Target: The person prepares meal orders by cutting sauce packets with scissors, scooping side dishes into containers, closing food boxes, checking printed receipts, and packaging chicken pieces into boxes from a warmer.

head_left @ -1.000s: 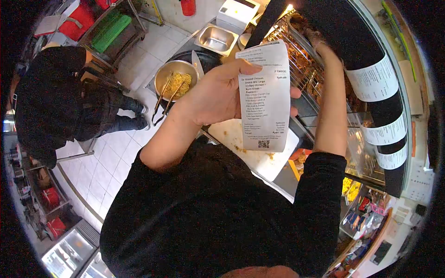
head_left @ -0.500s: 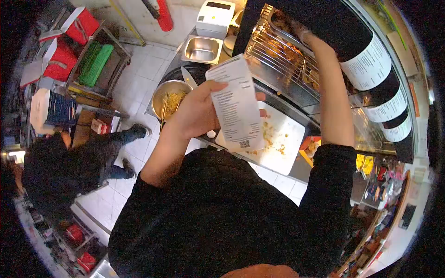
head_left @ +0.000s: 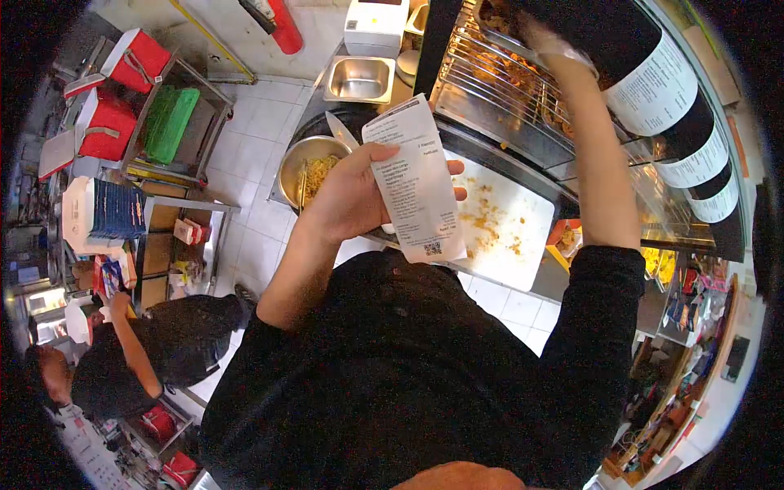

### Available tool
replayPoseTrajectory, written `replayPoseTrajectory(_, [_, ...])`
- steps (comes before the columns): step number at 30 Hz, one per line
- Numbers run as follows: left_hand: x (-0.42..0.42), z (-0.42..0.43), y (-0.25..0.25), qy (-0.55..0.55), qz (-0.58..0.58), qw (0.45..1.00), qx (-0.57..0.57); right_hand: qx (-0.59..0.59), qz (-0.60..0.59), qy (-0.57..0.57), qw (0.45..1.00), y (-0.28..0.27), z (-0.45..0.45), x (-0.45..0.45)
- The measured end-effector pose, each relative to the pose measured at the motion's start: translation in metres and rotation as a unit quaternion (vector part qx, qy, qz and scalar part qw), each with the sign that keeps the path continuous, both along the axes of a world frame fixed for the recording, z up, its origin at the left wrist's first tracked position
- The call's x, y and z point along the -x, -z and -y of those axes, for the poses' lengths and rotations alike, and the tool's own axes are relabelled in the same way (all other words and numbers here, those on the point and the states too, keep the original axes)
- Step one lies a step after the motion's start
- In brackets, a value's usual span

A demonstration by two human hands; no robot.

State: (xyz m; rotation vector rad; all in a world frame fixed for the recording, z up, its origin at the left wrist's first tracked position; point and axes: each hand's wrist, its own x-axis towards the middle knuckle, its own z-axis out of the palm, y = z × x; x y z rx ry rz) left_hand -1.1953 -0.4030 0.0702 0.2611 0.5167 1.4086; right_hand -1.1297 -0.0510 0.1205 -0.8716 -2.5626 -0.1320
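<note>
My left hand (head_left: 349, 196) pinches a long printed receipt (head_left: 415, 192), thumb on its front and fingers behind it. The paper is turned towards me, with a QR code near its lower end. My right hand (head_left: 549, 42) reaches up into the lit display case, beside a metal tray (head_left: 510, 51) on the wire rack (head_left: 474, 73); its fingers are blurred and partly in shadow. Browned food (head_left: 527, 86) lies beneath the rack. Below the receipt and to its right is a white cutting board (head_left: 510, 245) scattered with brown crumbs.
A steel bowl (head_left: 290, 175) of shredded food stands left of the receipt, with a knife (head_left: 340, 129) beside it. Behind are a steel pan (head_left: 359, 79) and a white device (head_left: 376, 28). Receipts (head_left: 653, 94) hang on the right. A co-worker (head_left: 155, 343) is at the left near shelving.
My view has shifted slightly. My right hand stays in the case, its wrist a little higher. The receipt remains in my left hand. The co-worker has moved, an arm now reaching towards the shelf.
</note>
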Motion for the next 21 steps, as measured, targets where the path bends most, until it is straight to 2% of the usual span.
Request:
replayPoseTrajectory(1, [-0.001, -0.001, 0.002, 0.001, 0.007, 1.0, -0.003, -0.002, -0.001, 0.003, 1.0, 0.007, -0.005, -0.003])
replayPoseTrajectory(3, [-0.003, -0.003, 0.007, 0.009, 0.014, 1.0, -0.009, -0.102, -0.046, -0.039, 0.993, 0.01, -0.001, -0.01])
replayPoseTrajectory(4, [-0.004, -0.005, 0.011, 0.009, 0.013, 1.0, -0.002, -0.105, -0.047, -0.033, 0.993, 0.01, 0.001, -0.017])
replayPoseTrajectory(6, [-0.005, -0.006, 0.017, 0.021, 0.008, 1.0, 0.003, -0.151, 0.065, -0.007, 0.986, -0.021, 0.052, -0.03])
replayPoseTrajectory(7, [-0.007, -0.009, 0.02, 0.019, 0.024, 0.999, 0.013, -0.122, -0.014, -0.013, 0.992, 0.008, 0.016, -0.029])
replayPoseTrajectory(8, [-0.011, -0.011, 0.021, 0.019, 0.041, 0.999, 0.026, -0.123, -0.015, 0.004, 0.992, 0.023, 0.001, -0.028])
replayPoseTrajectory(10, [-0.017, -0.018, 0.019, 0.049, 0.008, 0.999, 0.017, -0.163, -0.05, -0.204, 0.964, 0.042, -0.01, -0.039])
replayPoseTrajectory(11, [-0.019, -0.022, 0.025, 0.042, 0.007, 0.999, 0.015, -0.413, -0.072, -0.11, 0.901, 0.034, 0.002, -0.041])
replayPoseTrajectory(12, [-0.021, -0.026, 0.031, 0.034, 0.005, 0.999, 0.012, -0.186, 0.106, -0.061, 0.975, 0.059, -0.008, -0.041])
replayPoseTrajectory(13, [-0.025, -0.029, 0.036, 0.026, 0.05, 0.997, 0.048, -0.243, -0.027, -0.106, 0.964, 0.084, -0.025, -0.039])
replayPoseTrajectory(14, [-0.03, -0.032, 0.039, 0.055, 0.057, 0.995, 0.053, -0.212, -0.029, -0.11, 0.971, 0.087, -0.022, -0.038])
replayPoseTrajectory(15, [-0.035, -0.038, 0.041, 0.034, 0.04, 0.997, 0.06, 0.02, 0.072, -0.108, 0.991, 0.053, 0.003, -0.044])
replayPoseTrajectory(16, [-0.04, -0.046, 0.04, 0.028, 0.04, 0.997, 0.053, -0.215, -0.164, -0.173, 0.947, 0.085, -0.002, -0.044])
replayPoseTrajectory(17, [-0.046, -0.054, 0.038, 0.022, 0.04, 0.998, 0.046, -0.253, -0.048, -0.119, 0.959, 0.071, 0.019, -0.069])
replayPoseTrajectory(18, [-0.051, -0.059, 0.041, 0.029, 0.045, 0.998, 0.035, -0.327, -0.09, -0.075, 0.938, 0.067, 0.033, -0.09])
replayPoseTrajectory(20, [-0.062, -0.067, 0.045, 0.043, 0.056, 0.997, 0.014, -0.227, -0.267, -0.115, 0.93, 0.106, 0.034, -0.106])
replayPoseTrajectory(21, [-0.066, -0.068, 0.049, 0.025, 0.012, 0.997, 0.067, -0.177, -0.291, -0.126, 0.932, 0.114, 0.044, -0.126])
